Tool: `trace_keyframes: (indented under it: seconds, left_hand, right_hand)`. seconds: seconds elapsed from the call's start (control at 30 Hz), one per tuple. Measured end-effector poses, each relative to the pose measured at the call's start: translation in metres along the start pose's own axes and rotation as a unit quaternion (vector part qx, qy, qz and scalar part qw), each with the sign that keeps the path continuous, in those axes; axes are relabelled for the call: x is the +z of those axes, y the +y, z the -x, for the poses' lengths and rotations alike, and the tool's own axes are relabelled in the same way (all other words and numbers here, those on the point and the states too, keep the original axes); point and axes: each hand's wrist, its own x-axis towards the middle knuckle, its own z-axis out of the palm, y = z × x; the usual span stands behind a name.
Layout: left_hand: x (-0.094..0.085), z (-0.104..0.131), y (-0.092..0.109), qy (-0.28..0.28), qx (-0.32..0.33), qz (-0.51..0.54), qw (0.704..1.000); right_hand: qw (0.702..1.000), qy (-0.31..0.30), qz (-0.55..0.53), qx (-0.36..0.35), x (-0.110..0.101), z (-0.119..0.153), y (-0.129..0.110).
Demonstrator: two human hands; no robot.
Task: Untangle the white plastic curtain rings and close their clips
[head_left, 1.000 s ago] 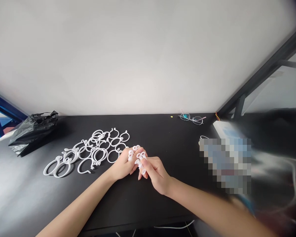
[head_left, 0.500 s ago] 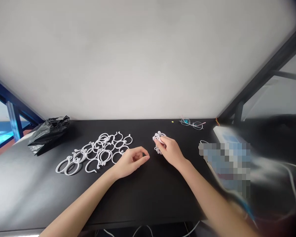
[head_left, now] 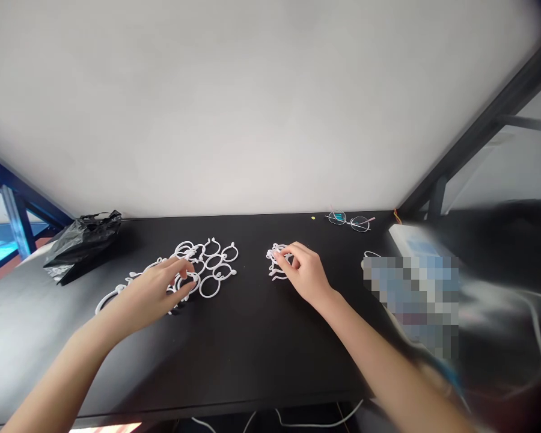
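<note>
Many white open rings with small knobbed ends lie in a loose pile [head_left: 210, 287] on the black tabletop [head_left: 252, 337]. Over the near part of this pile is my left hand [head_left: 151, 294], its thumb and fingers apart and nothing visible between them. It covers some of the rings. To the right, a small cluster of the same white rings [head_left: 279, 276] rests on the table. At this cluster my right hand [head_left: 304, 270] pinches a ring between thumb and forefinger. Its other fingers are curled, and they partly hide the cluster.
A crumpled black plastic bag [head_left: 83, 243] lies at the back left. Wire-framed glasses [head_left: 359, 224] and a tiny yellow bit [head_left: 313, 218] are near the wall. A white box [head_left: 417, 243] and a blurred-out area stand at the right, with white cables [head_left: 534, 328] beyond.
My left hand has moved left from the middle of the table to above the ring pile, and its fingers have opened. My right hand stays at the small cluster, which now looks more spread out.
</note>
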Motion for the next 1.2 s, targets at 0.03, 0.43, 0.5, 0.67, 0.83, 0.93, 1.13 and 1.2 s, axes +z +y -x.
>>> trace_keyframes:
  seconds: [0.03, 0.43, 0.5, 0.67, 0.83, 0.93, 1.13, 1.2]
  left_hand:
    - [0.007, 0.003, 0.001, 0.012, -0.019, -0.002, 1.000]
    - [0.023, 0.002, 0.020, 0.146, -0.066, 0.124, 0.979]
    - [0.022, -0.001, 0.029, 0.202, -0.079, 0.126, 0.968]
    - [0.043, -0.012, 0.040, 0.200, 0.085, 0.066, 0.974]
    - [0.059, -0.006, 0.039, 0.116, 0.129, 0.032, 0.984]
    - [0.061, 0.000, 0.039, 0.100, 0.118, 0.056, 0.986]
    - [0.056, -0.003, 0.039, 0.054, 0.099, 0.132, 0.985]
    - [0.052, -0.007, 0.040, 0.046, 0.080, 0.172, 0.981]
  right_hand:
    - [1.000, 0.004, -0.006, -0.002, 0.000, 0.000, 0.000]
    - [0.995, 0.054, -0.069, -0.048, 0.006, 0.002, 0.003]
    - [0.994, 0.054, -0.075, -0.054, 0.007, 0.003, 0.002]
    - [0.994, 0.047, -0.077, -0.064, 0.009, 0.004, 0.000]
    - [0.995, 0.040, -0.077, -0.059, 0.008, 0.005, -0.004]
    - [0.995, 0.028, -0.077, -0.056, 0.008, 0.006, -0.006]
    - [0.995, 0.012, -0.084, -0.060, 0.011, 0.007, -0.006]
    - [0.994, 0.012, -0.088, -0.063, 0.012, 0.008, -0.006]
